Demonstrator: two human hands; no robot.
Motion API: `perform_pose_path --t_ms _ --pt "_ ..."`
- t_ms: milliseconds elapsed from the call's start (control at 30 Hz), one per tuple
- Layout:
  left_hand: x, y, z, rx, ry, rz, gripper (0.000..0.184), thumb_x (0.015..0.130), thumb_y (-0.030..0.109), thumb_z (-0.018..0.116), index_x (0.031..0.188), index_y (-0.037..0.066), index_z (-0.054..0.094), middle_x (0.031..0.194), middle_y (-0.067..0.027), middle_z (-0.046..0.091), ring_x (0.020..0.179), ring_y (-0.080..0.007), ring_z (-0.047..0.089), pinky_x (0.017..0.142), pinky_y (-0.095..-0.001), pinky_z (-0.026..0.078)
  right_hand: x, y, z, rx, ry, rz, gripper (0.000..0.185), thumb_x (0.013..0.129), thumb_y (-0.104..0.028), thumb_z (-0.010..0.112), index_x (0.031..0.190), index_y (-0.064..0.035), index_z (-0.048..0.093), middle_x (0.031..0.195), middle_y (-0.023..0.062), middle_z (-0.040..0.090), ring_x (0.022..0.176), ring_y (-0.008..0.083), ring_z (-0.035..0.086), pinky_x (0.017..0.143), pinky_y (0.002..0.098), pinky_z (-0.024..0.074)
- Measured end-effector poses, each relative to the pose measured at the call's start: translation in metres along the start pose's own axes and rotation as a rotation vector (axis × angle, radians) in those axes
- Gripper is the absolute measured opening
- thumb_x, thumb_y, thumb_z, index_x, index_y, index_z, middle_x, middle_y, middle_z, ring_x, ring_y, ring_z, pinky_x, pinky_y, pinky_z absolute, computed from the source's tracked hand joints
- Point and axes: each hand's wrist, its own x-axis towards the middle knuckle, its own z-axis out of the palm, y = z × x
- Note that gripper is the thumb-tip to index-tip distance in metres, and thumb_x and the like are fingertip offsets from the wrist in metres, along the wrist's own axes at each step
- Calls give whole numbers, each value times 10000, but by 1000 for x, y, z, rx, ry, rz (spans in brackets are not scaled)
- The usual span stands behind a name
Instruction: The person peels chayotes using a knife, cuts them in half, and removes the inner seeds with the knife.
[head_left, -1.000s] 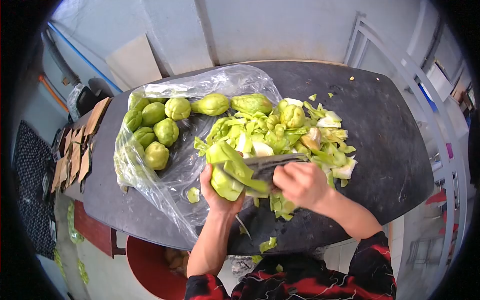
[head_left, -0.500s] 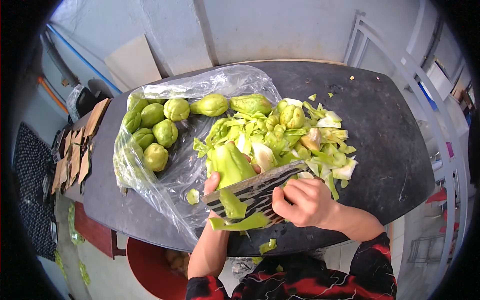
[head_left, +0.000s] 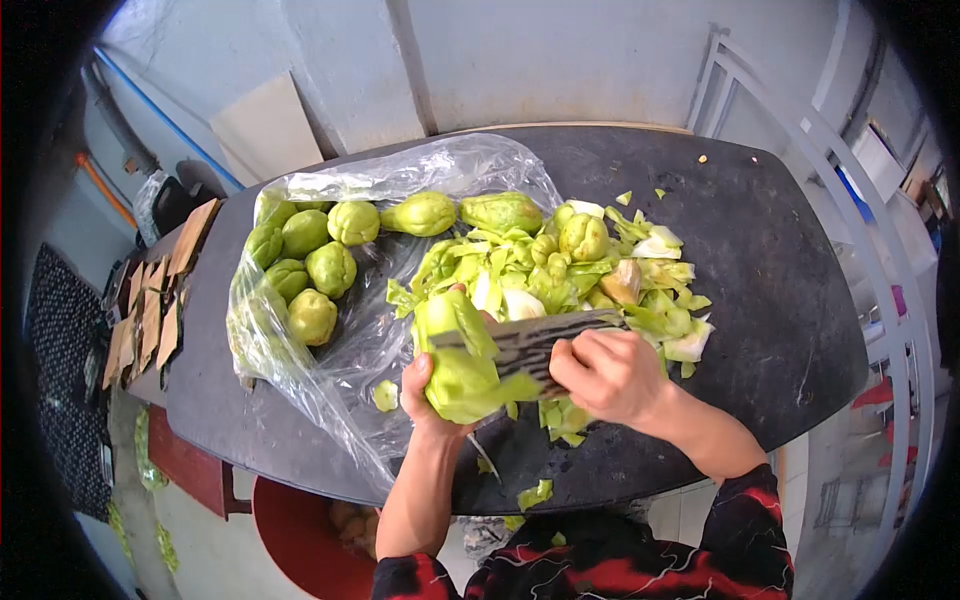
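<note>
My left hand [head_left: 418, 390] is wrapped round a partly peeled chayote [head_left: 455, 370], its fingers mostly hidden behind the fruit. In my right hand [head_left: 610, 375] is a wide-bladed knife [head_left: 535, 345], a cleaver by its shape, with a dark streaked blade. The blade lies against the chayote's right side, and strips of peel hang by it. Just beyond both hands spreads a pile of green peelings [head_left: 500, 265]. Several whole chayotes [head_left: 330, 266] rest on a clear plastic bag [head_left: 330, 385] to the left.
The dark table [head_left: 760, 300] has scraps of peel near its front edge. Below it on the left stands a red tub [head_left: 290, 540] with pale items inside. A white metal railing [head_left: 850, 165] runs along the right. Cardboard pieces [head_left: 150, 310] are at the left.
The knife has swung from the chayote's near side up along its right side. The chayote has turned upright in my left hand, and loose peel has dropped onto the table below the blade.
</note>
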Motion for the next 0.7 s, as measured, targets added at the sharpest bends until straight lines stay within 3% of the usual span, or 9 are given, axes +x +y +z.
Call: perform_pose_path --t_ms 133,167,233,300,367,433,467,633,700 --pt "-1 -14 -9 11 -168 44 918 777 505 652 1504 52 324 1241 -129 556 1104 -241 571 937 -387 488 3 -11 -11 -17 -5 -52 54 791 -119 585 839 -95 581 608 2 481 544 141 574 445 288 469" --pt "-5 -8 -7 27 -2 -78 925 780 525 637 1505 48 316 1243 -140 555 1077 -258 590 898 -391 511 3 1 0 42 -6 35 55 791 -95 583 846 -94 574 612 10 515 560 162 606 453 311 486" --pt "-5 -4 -3 -2 39 -172 925 775 529 617 1507 52 312 1268 -153 551 1080 -285 604 861 -419 535 -8 18 20 76 -28 144 186 674 -20 623 853 -36 576 626 44 493 552 224 583 456 345 473" --pt "2 -2 -1 11 -1 -114 938 784 568 589 1513 50 304 1269 -153 557 1044 -291 616 802 -454 547 -7 20 19 53 -54 142 193 674 -3 622 848 -54 557 639 46 511 581 236 598 478 351 485" --pt "-1 0 1 35 -17 -85 953 794 607 560 1519 47 296 1270 -152 563 1009 -296 627 744 -488 559 -2 13 10 26 -73 135 78 792 -61 587 860 -85 555 634 33 567 579 202 647 477 348 521" --pt "-1 1 10 78 -14 -73 947 786 601 576 1506 46 311 1263 -160 562 1016 -318 629 713 -507 563 1 13 8 23 -76 136 72 802 -58 584 862 -84 553 627 39 566 579 205 651 481 351 524" --pt "-2 0 7 44 -34 -104 942 778 608 585 1504 69 322 1294 -173 552 1096 -340 610 750 -528 562 1 13 6 21 -82 140 66 813 -56 581 865 -84 552 620 44 564 580 208 656 484 354 527" --pt "3 -3 -3 -167 -163 -108 906 763 554 610 1503 110 335 1334 -185 529 1119 -330 595 856 -547 537 -5 22 10 12 -110 237 94 811 -53 599 882 -81 544 651 62 600 603 247 668 493 360 535" --pt "2 -4 -3 -213 86 -48 851 834 625 530 1485 98 379 1381 -145 520 1164 -349 562 938 -608 473 -3 17 6 52 -108 232 97 797 -55 608 868 -78 545 648 53 589 604 238 664 495 353 534"
